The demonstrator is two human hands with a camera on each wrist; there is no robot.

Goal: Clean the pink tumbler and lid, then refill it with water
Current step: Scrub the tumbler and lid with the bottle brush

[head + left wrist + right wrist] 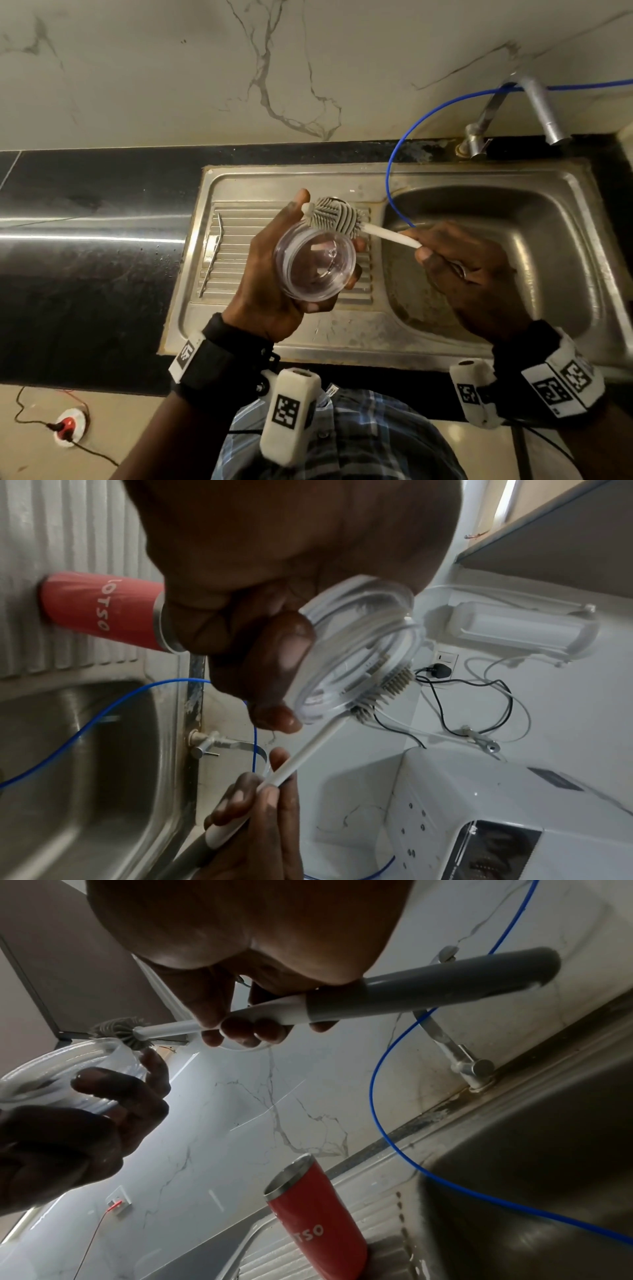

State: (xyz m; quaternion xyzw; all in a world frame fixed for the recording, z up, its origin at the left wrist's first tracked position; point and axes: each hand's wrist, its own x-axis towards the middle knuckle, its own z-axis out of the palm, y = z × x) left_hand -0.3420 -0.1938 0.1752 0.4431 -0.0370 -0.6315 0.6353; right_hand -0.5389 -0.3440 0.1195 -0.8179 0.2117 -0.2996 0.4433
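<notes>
My left hand (270, 274) grips the clear round lid (315, 263) over the ribbed drainboard, with its open side facing up. My right hand (462, 270) holds a bottle brush by its white handle (390, 236). The grey bristle head (337, 216) lies against the lid's far rim. From the left wrist the bristles (387, 691) show behind the lid (359, 647). The pink tumbler (103, 610) stands upright and open on the drainboard, also seen in the right wrist view as the tumbler (318, 1213). It is mostly hidden in the head view.
A bent metal straw (212, 253) lies on the drainboard's left side. The steel sink basin (513, 260) is to the right, with a blue hose (394, 164) hanging into it. The tap (541, 109) stands at the back right. Black countertop (85, 240) runs to the left.
</notes>
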